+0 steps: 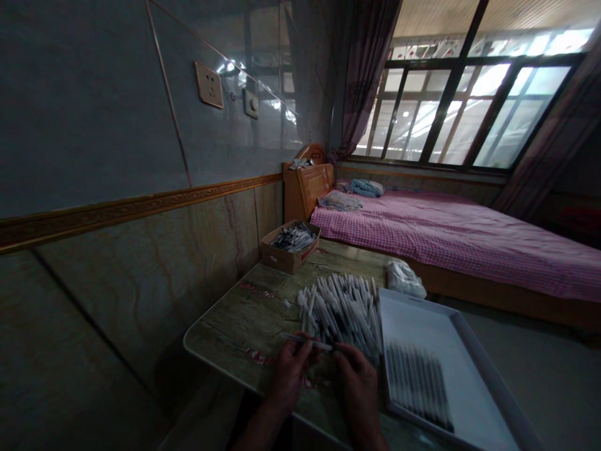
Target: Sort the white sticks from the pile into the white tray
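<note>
Here's the left hand (290, 364), fingertips pinched around a slim whitish pen-like stick (321, 345) over the green-brown worktop (225, 326); the right hand (355, 371) pinches its dark end. Looks like end-fitting or checking; next move calls for steady alignment.

you had your left hand (288, 366) and right hand (354, 373) above the near side of the table (225, 326), one pen (322, 345) spanning between them. just beyond them lay the pile of pens (342, 310). right of that pile sat the tray (417, 313), with a row of pens (417, 382) in its near left part. behind the tray lay a bag (405, 280). at the table's far left, by the wall (94, 125), stood a box (279, 259) with more pens (295, 237) inside. behind the table was the bed (422, 219).
</note>
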A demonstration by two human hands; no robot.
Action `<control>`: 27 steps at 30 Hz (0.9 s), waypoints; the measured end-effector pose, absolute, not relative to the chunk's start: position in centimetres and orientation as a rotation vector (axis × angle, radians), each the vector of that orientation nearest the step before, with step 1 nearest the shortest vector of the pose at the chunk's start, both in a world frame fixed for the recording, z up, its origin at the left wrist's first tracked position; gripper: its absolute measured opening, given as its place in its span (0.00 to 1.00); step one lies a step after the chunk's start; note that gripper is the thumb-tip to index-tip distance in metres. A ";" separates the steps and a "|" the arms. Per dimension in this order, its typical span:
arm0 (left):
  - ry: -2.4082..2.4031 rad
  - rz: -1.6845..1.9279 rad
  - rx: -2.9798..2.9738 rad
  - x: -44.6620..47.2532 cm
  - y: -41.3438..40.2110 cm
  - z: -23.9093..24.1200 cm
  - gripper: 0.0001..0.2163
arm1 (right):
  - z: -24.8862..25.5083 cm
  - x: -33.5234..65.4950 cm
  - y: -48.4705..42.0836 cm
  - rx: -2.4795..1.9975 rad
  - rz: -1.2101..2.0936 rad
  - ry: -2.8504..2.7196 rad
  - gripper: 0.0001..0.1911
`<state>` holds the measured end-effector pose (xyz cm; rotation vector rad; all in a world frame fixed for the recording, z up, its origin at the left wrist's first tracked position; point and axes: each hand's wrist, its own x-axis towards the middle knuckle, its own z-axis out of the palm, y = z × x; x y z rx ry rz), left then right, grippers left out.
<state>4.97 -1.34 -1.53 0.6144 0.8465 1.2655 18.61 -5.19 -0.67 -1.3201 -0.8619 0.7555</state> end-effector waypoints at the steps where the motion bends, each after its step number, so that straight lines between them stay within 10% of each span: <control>1: 0.852 1.265 0.627 5.0 -1.4 -1.5 0.21 | -0.7 18.6 -5.2 -1.319 0.749 -0.847 0.15; 27: 0.912 1.255 0.640 5.0 -1.5 -1.1 0.25 | -1.0 18.7 -5.0 -1.389 0.745 -0.841 0.15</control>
